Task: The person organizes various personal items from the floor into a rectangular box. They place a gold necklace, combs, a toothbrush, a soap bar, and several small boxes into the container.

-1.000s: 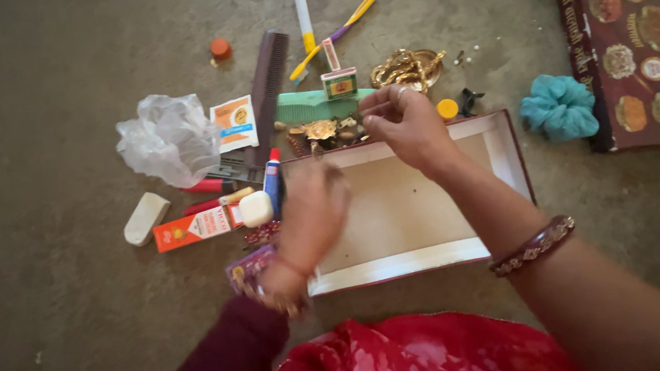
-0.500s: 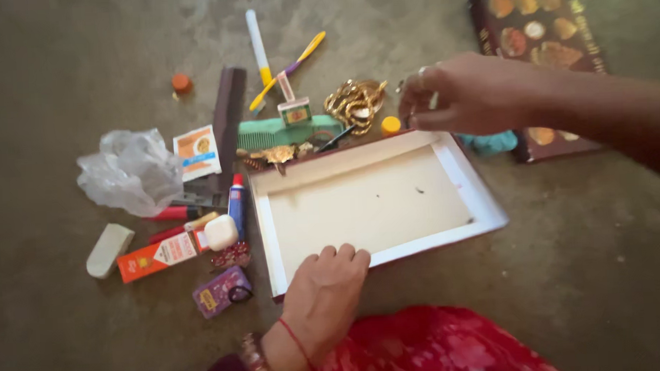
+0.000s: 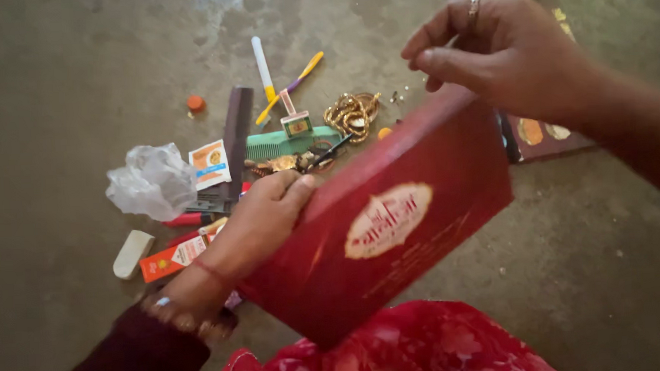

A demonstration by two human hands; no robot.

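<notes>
My left hand (image 3: 261, 218) grips the left edge of a flat red box (image 3: 390, 212), which is lifted off the floor and tipped so its red underside with a pale oval label faces me. My right hand (image 3: 502, 48) hovers above the box's far right corner with fingers pinched together; whether anything small is between them cannot be told. Behind the box, small things lie scattered on the floor: a green comb (image 3: 280, 145), a dark comb (image 3: 235, 134), gold jewellery (image 3: 353, 114) and a matchbox (image 3: 296, 123).
A crumpled clear plastic bag (image 3: 152, 182), a white sachet (image 3: 210, 163), an orange carton (image 3: 174, 257), a white eraser-like block (image 3: 133, 253), an orange cap (image 3: 195, 103), a toothbrush (image 3: 290, 87) and a white pen (image 3: 263, 58) lie at left. A dark box lid (image 3: 539, 135) lies at right. Red cloth (image 3: 397, 353) covers my lap.
The box lay open side up on the floor; my left hand has now lifted and turned it over. My right hand rose from beside the box to above its far corner.
</notes>
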